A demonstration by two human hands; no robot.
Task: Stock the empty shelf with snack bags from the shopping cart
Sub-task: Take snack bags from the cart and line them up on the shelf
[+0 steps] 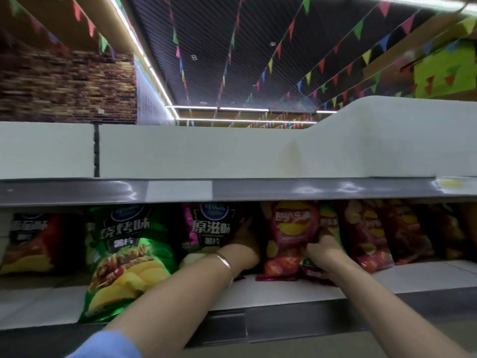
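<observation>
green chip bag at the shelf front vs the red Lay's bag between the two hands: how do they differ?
Colour: the glossy green chip bag is green with a black panel; the red Lay's chip bag is red with a yellow logo.
Position: the green bag leans out over the white shelf edge; the red bag stands further back.
Contact: nothing touches the green bag; the right hand grips the red bag, the left hand rests beside it.
Both show potato chips.

Bright strip lights (144, 55) along the dark ceiling (232, 47) light the scene from above. Glare streaks the grey shelf edge (309, 189); beneath it the bags (124, 241) sit in shadow, dimmer rightward. Motion blur smears the brick wall (67, 86) and the corners. Wide-angle distortion bends straight lines near the edges.
</observation>
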